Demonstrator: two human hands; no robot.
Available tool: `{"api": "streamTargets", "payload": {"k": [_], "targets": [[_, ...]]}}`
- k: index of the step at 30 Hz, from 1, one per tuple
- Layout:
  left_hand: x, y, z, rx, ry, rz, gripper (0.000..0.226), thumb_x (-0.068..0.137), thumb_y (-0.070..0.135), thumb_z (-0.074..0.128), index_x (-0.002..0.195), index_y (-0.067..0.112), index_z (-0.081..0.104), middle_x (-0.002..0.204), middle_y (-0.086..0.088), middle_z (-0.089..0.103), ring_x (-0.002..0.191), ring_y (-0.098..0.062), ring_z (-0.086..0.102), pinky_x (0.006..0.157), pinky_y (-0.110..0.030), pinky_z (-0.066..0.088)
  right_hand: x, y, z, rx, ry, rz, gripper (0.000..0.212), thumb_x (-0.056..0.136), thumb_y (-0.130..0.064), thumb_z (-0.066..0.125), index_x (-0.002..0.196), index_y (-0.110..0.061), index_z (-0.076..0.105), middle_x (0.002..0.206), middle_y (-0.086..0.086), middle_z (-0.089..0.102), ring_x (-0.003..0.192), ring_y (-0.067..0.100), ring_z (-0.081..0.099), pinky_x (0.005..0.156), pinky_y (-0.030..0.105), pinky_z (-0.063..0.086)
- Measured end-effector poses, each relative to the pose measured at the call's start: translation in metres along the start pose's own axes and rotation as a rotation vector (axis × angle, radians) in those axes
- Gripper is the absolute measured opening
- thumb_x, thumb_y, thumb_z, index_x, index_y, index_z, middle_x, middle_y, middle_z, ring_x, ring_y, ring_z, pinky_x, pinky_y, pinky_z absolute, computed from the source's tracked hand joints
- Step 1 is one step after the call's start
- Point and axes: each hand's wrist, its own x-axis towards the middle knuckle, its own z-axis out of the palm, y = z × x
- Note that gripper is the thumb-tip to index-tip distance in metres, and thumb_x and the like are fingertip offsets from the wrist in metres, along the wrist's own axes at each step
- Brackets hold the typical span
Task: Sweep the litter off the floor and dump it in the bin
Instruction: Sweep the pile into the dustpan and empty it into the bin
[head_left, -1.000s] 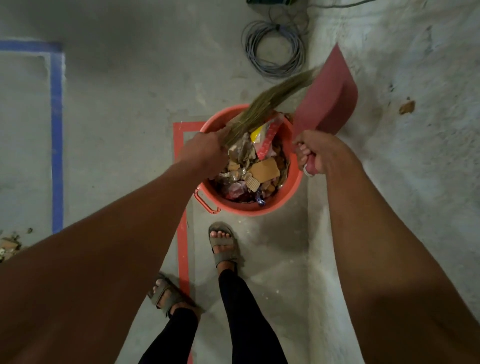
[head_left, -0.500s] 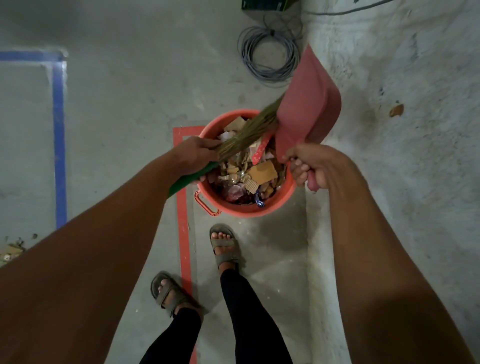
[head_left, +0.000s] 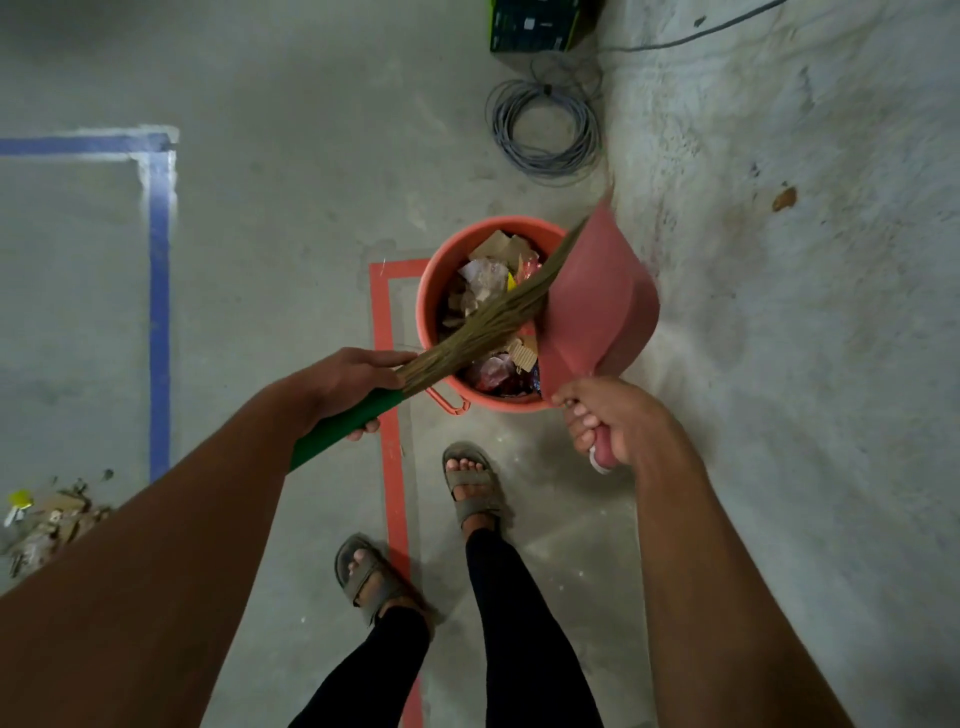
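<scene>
Left arm stretched forward and down, left hand (head_left: 347, 387) wrapped round the green handle of the broom (head_left: 470, 325) just where the straw bristles begin — thumb side up, fingertips curling underneath. Bristles angled up and to the right across the mouth of the orange bin (head_left: 431, 312), tips reaching the inner face of the dustpan (head_left: 597, 312).

Right arm extended likewise, right hand (head_left: 610, 423) clenched round the dustpan's handle, knuckles up, a pale end of the handle poking out below the fist. Pan tipped steeply, its red blade standing over the bin's right rim.

Bin filled with litter (head_left: 493, 275) (cardboard scraps, crumpled paper, shiny wrappers), standing at the corner of a red tape line (head_left: 390, 441) on the concrete floor. More unswept litter heaped at the far left edge (head_left: 47, 514), beyond a blue tape line (head_left: 159, 312).

Sandalled feet below the bin, legs in black. Coiled grey cable (head_left: 543, 132) and a dark green box (head_left: 535, 26) farther off — print on the box too small to read.
</scene>
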Motion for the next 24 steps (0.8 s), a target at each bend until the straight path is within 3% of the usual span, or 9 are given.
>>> {"api": "streamTargets", "payload": {"k": [6,12,16,20,24], "targets": [[-0.031,-0.028,-0.001,-0.005,0.010,0.021,0.039,0.104,0.020,0.056,0.131,0.047,0.064,0.105,-0.020,0.068,0.065,-0.028,0.063,0.057,-0.036,0.051,-0.004,0.036,0.015,0.008,0.055,-0.006,0.033,0.097,-0.008,0.047,0.068,-0.021,0.039,0.050,-0.008,0.028,0.035,0.005,0.023,0.036,0.019,0.023],[-0.053,-0.051,-0.006,-0.130,0.139,0.108,0.041,0.103,0.020,0.059,0.133,0.046,0.067,0.108,-0.021,0.069,0.064,-0.030,0.063,0.054,-0.035,0.052,-0.007,0.057,0.031,0.046,0.194,-0.079,0.025,0.097,-0.010,0.048,0.073,-0.015,0.046,0.050,-0.004,0.034,0.035,0.007,0.029,0.037,0.022,0.028],[-0.049,-0.060,-0.009,-0.244,0.231,0.170,0.046,0.101,0.015,0.059,0.133,0.047,0.067,0.112,-0.024,0.069,0.063,-0.034,0.063,0.052,-0.036,0.051,-0.010,0.053,0.039,0.161,0.180,-0.132,0.020,0.096,-0.008,0.046,0.079,-0.018,0.044,0.049,-0.006,0.033,0.041,0.008,0.025,0.040,0.022,0.026],[-0.035,-0.060,-0.008,-0.264,0.340,0.189,0.049,0.102,0.013,0.058,0.141,0.042,0.062,0.109,-0.017,0.070,0.061,-0.031,0.064,0.050,-0.034,0.052,0.001,0.033,0.047,0.380,0.069,-0.207,0.023,0.096,-0.009,0.050,0.077,-0.019,0.042,0.050,-0.007,0.030,0.039,0.008,0.025,0.038,0.022,0.025],[-0.016,-0.056,-0.005,-0.301,0.391,0.180,0.050,0.103,0.015,0.057,0.146,0.041,0.057,0.110,-0.012,0.070,0.062,-0.029,0.064,0.054,-0.036,0.055,0.027,0.005,0.050,0.739,-0.320,-0.050,0.032,0.095,-0.010,0.053,0.067,-0.019,0.040,0.046,-0.011,0.030,0.032,0.003,0.025,0.032,0.018,0.025]]}}
